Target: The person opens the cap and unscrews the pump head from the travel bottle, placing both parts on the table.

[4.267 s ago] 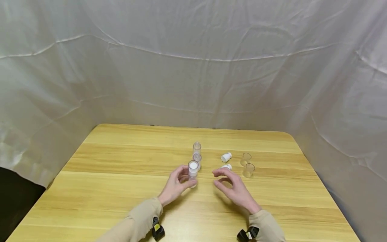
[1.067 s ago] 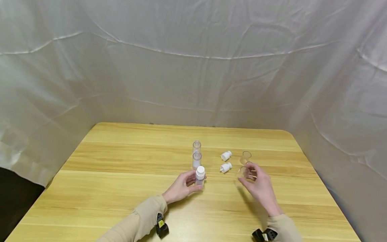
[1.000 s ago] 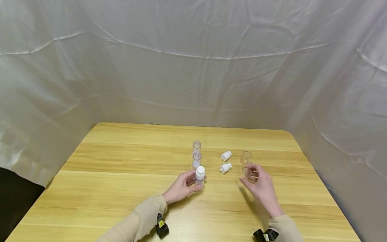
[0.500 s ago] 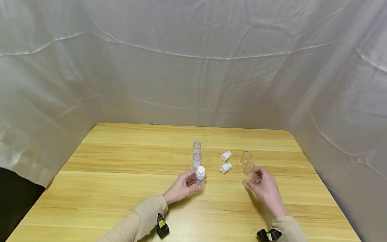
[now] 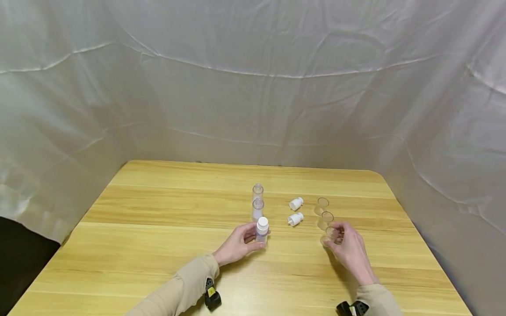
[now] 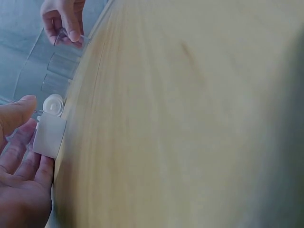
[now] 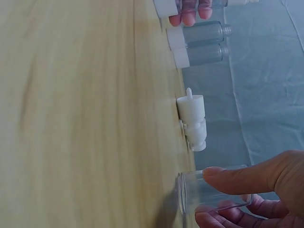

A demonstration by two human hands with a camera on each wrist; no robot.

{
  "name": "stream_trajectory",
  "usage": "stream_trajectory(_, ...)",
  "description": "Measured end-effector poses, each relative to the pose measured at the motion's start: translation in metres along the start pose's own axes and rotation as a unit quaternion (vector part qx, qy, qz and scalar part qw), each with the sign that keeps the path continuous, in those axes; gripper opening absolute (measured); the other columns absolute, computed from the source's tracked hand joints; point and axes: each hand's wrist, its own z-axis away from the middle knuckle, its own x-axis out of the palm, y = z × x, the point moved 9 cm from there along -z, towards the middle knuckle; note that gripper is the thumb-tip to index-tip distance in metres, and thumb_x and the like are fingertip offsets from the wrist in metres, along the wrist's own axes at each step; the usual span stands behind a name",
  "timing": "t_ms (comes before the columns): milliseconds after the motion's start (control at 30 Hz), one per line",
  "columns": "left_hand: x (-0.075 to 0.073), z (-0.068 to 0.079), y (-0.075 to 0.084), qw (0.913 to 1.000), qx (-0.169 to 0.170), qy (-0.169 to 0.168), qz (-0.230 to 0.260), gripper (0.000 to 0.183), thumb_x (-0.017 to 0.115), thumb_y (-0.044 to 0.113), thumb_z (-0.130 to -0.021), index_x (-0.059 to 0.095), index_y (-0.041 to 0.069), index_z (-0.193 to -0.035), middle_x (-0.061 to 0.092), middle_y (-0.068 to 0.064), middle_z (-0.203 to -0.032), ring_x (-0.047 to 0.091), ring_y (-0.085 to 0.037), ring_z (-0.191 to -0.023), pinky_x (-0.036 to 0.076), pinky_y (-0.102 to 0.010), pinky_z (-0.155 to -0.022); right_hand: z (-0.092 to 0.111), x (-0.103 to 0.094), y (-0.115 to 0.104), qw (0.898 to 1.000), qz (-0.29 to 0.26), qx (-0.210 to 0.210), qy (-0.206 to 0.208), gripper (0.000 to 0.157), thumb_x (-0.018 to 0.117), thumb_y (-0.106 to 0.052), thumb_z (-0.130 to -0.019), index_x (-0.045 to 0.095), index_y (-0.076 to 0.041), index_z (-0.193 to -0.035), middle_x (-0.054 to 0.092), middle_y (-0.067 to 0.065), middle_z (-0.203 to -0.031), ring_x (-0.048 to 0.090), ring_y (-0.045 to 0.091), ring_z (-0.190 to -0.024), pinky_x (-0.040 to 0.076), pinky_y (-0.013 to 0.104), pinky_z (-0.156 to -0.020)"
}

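Note:
My left hand [image 5: 237,243] grips a small clear bottle with a white top [image 5: 262,226], upright near the table's middle; its white base [image 6: 50,135] faces the left wrist camera. To the right, my right hand [image 5: 349,248] holds a clear cylindrical cap [image 5: 331,232] between thumb and fingers. In the right wrist view, that cap [image 7: 192,190] has its rim at the tabletop. Two more clear caps [image 5: 327,218] [image 5: 322,205] stand just beyond it in a line. Two uncapped clear bottles [image 5: 257,210] [image 5: 258,193] stand behind the held bottle.
Between bottles and caps, two white pump heads [image 5: 295,219] [image 5: 296,203] lie on their sides. The wooden table [image 5: 158,210] ends at a rounded back edge, and a pale sheet [image 5: 253,109] hangs behind it.
From 4.3 s ago, the clear cap has come off the left hand's bottle, baring its white top. My right hand has carried the cap rightward and down beside the other caps. The left hand stays still lately.

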Motion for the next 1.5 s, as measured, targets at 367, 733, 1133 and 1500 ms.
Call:
stream_trajectory(367, 0.000, 0.000, 0.000, 0.9999, 0.007, -0.002, -0.013, 0.051, 0.068, 0.004, -0.093, 0.050, -0.007, -0.139, 0.062, -0.025, -0.136, 0.056, -0.041, -0.132, 0.042, -0.050, -0.118, 0.000, 0.001, 0.011, 1.000, 0.003, 0.029, -0.008, 0.054, 0.082, -0.010, -0.080, 0.052, 0.009, -0.121, 0.065, 0.021, -0.101, 0.066, 0.026, -0.087, 0.058, 0.030, -0.073)
stream_trajectory(733, 0.000, -0.001, -0.002, 0.9999, 0.005, -0.003, -0.014, 0.051, 0.068, 0.004, -0.093, 0.051, -0.006, -0.139, 0.062, -0.024, -0.137, 0.056, -0.040, -0.132, 0.042, -0.049, -0.119, 0.013, 0.007, 0.022, 0.995, 0.051, 0.063, -0.057, 0.034, 0.076, -0.035, -0.088, 0.060, -0.006, -0.083, 0.060, 0.002, -0.070, 0.052, 0.014, -0.065, 0.041, 0.024, -0.057)
stream_trajectory(1133, 0.001, 0.000, -0.001, 1.0000, 0.004, -0.003, -0.006, 0.051, 0.068, 0.003, -0.092, 0.050, -0.007, -0.139, 0.061, -0.025, -0.137, 0.055, -0.041, -0.133, 0.042, -0.049, -0.119, 0.017, 0.041, -0.018, 0.995, -0.011, 0.001, -0.101, 0.027, 0.073, -0.028, -0.092, 0.065, -0.012, -0.072, 0.055, -0.005, -0.052, 0.049, 0.006, -0.044, 0.042, 0.019, -0.048)
stream_trajectory(1500, 0.000, 0.000, -0.001, 1.0000, 0.001, -0.001, -0.007, 0.051, 0.068, 0.004, -0.093, 0.051, -0.007, -0.139, 0.060, -0.026, -0.138, 0.055, -0.041, -0.133, 0.042, -0.050, -0.119, 0.010, 0.056, -0.090, 0.967, -0.176, -0.170, -0.065, 0.025, 0.074, -0.009, -0.090, 0.069, 0.001, -0.112, 0.076, 0.011, -0.099, 0.070, 0.006, -0.087, 0.063, 0.022, -0.083)
